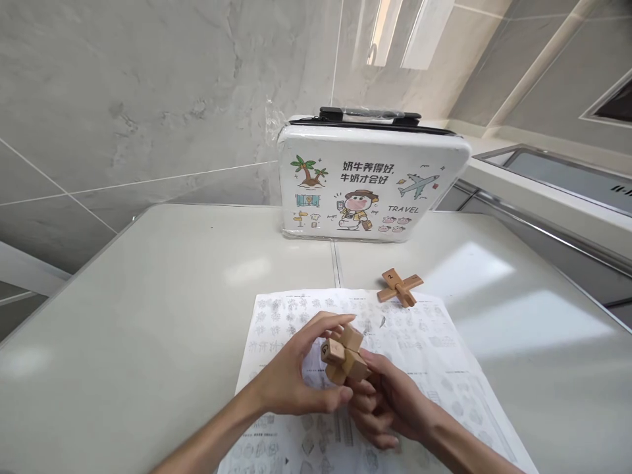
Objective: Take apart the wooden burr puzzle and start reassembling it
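A wooden burr puzzle (351,363) of interlocking blocks, some with dark marks on their ends, is held up over the printed sheet. My right hand (390,395) is closed on it from the lower right, the thumb pressed to its side and the other fingers curled beneath. Around its left side curves my left hand (301,368), thumb and fingers wide apart. The left index fingertip is close to the top block; whether it touches I cannot tell. A second wooden puzzle piece (400,288), cross-shaped and numbered, lies beyond my hands at the sheet's far edge.
The large white sheet (269,316), printed with puzzle diagrams, lies on a pale table (148,316) with a seam. A white plastic-wrapped case (316,148) with cartoon pictures and a black handle stands at the back, near a grey marbled wall (162,85).
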`<state>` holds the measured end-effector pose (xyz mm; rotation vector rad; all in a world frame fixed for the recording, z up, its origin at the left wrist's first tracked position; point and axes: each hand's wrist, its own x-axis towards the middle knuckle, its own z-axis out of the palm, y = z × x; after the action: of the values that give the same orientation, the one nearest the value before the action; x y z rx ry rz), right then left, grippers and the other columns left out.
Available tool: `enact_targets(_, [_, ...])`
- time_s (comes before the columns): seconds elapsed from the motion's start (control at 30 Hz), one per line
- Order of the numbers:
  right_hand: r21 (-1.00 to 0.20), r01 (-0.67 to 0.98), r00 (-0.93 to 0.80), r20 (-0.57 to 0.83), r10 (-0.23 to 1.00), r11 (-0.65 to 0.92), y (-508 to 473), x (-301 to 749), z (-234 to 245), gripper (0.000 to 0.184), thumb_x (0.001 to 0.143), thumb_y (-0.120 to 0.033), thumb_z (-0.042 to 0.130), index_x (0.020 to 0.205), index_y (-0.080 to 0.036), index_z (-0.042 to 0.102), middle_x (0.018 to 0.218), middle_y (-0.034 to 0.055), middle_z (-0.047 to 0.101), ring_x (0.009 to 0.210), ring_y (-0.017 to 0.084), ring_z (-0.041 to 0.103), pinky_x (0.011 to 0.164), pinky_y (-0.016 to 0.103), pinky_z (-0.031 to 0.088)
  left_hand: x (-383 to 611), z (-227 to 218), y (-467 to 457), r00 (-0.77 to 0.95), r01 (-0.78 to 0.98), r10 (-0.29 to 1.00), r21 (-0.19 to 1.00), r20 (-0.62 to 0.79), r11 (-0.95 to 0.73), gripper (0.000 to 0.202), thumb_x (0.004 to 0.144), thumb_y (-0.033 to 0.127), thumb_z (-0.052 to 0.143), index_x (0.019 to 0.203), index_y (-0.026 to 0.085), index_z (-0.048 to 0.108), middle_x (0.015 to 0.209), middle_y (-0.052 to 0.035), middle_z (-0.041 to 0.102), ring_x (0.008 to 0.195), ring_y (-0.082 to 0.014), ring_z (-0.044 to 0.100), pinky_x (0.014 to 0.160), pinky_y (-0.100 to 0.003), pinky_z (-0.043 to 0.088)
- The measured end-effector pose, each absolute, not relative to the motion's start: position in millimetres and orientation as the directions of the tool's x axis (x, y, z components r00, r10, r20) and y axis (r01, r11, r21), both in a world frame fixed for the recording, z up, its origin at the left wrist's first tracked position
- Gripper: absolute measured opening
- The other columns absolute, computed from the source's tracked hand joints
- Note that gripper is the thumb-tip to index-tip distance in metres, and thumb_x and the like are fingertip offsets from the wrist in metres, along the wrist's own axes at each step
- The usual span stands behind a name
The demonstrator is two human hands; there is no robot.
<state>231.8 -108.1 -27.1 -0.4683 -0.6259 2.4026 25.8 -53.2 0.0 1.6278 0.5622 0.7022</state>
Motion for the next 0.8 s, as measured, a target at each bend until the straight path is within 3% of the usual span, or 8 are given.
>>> enact_targets(0.1, [-0.698, -0.419, -0.646, -0.221, 0.731, -0.581, -106.3, 233.7, -19.9, 0.061, 0.096, -0.074, 0.058, 0.07, -0.023, 0.038, 0.061, -0.0102, 0.029, 0.043, 0.005, 0.022, 0.039, 0.02, 0.027, 27.5, -1.7, -55.0, 0.667, -0.005, 0.742, 0.995, 0.074, -0.095, 0.091, 0.072, 0.043, 0.094, 0.152, 0.035, 0.052, 0.14, -0.0096, 0.06, 0.127, -0.0337, 0.058, 0.109, -0.049, 0.048])
enact_targets(0.2, [-0.806, -0.358, -0.569, -0.212, 0.795, -0.471, -103.9, 236.5, -19.3, 0.058, 0.1, -0.07, 0.056, 0.071, -0.022, 0.04, 0.065, -0.0087, 0.029, 0.049, 0.006, 0.024, 0.045, 0.022, 0.029, 30.1, -1.1, -54.0, 0.636, -0.002, 0.77, 0.997, 0.056, -0.071, 0.074, 0.072, 0.049, 0.095, 0.137, 0.032, 0.064, 0.13, -0.0078, 0.065, 0.12, -0.0315, 0.062, 0.104, -0.045, 0.05])
enact_targets(0.3, [-0.82, -0.343, -0.592, -0.19, 0.783, -0.458, -102.4, 240.0, -25.6, 0.057, 0.101, -0.069, 0.054, 0.071, -0.022, 0.043, 0.065, -0.0083, 0.029, 0.05, 0.007, 0.023, 0.046, 0.023, 0.028, 30.2, 0.9, -52.0, 0.637, 0.001, 0.768, 0.997, 0.063, -0.082, 0.061, 0.078, 0.046, 0.092, 0.132, 0.032, 0.068, 0.123, -0.0057, 0.067, 0.114, -0.0282, 0.064, 0.101, -0.042, 0.051])
enact_targets(0.43, [-0.802, -0.326, -0.661, -0.184, 0.727, -0.5, -102.4, 243.1, -31.4, 0.059, 0.1, -0.071, 0.051, 0.067, -0.024, 0.038, 0.059, -0.0088, 0.026, 0.049, 0.009, 0.023, 0.046, 0.025, 0.029, 26.2, 1.3, -51.9, 0.666, 0.034, 0.742, 0.991, 0.072, -0.126, 0.077, 0.076, 0.03, 0.093, 0.145, 0.039, 0.06, 0.128, -0.0045, 0.065, 0.116, -0.0278, 0.062, 0.106, -0.045, 0.049])
enact_targets(0.5, [-0.851, -0.288, -0.626, -0.18, 0.759, -0.439, -102.9, 243.0, -28.8, 0.059, 0.103, -0.071, 0.047, 0.067, -0.024, 0.039, 0.06, -0.0077, 0.028, 0.05, 0.01, 0.026, 0.048, 0.026, 0.03, 24.5, 0.1, -53.2, 0.683, 0.023, 0.727, 0.993, 0.071, -0.118, 0.084, 0.078, 0.029, 0.089, 0.153, 0.041, 0.053, 0.132, -0.0053, 0.064, 0.121, -0.0291, 0.061, 0.11, -0.048, 0.048])
enact_targets(0.63, [-0.999, 0.024, -0.432, -0.036, 0.901, -0.029, -103.3, 240.2, -18.5, 0.053, 0.11, -0.061, 0.038, 0.077, -0.022, 0.051, 0.068, -0.0013, 0.048, 0.06, 0.014, 0.043, 0.058, 0.029, 0.038, 24.8, -2.4, -55.8, 0.66, 0.022, 0.751, 0.999, 0.009, -0.031, 0.098, 0.078, 0.049, 0.09, 0.161, 0.037, 0.041, 0.146, -0.0088, 0.059, 0.138, -0.0352, 0.055, 0.118, -0.052, 0.043])
enact_targets(0.7, [-0.965, 0.201, -0.391, 0.078, 0.917, 0.168, -102.8, 238.5, -16.0, 0.049, 0.113, -0.056, 0.034, 0.088, -0.021, 0.057, 0.077, 0.0019, 0.058, 0.066, 0.017, 0.05, 0.064, 0.03, 0.041, 26.2, -2.2, -56.5, 0.624, 0.07, 0.78, 0.998, -0.038, -0.007, 0.099, 0.077, 0.061, 0.087, 0.161, 0.035, 0.041, 0.149, -0.0103, 0.058, 0.141, -0.037, 0.054, 0.12, -0.053, 0.042])
enact_targets(0.8, [-0.896, 0.305, -0.399, 0.188, 0.897, 0.323, -102.1, 236.7, -17.3, 0.046, 0.114, -0.05, 0.028, 0.098, -0.021, 0.059, 0.081, 0.0038, 0.063, 0.067, 0.018, 0.055, 0.065, 0.031, 0.042, 28.2, 0.6, -56.7, 0.59, 0.134, 0.806, 0.99, -0.053, -0.033, 0.093, 0.081, 0.074, 0.077, 0.157, 0.031, 0.046, 0.146, -0.0119, 0.062, 0.138, -0.0382, 0.056, 0.121, -0.056, 0.039])
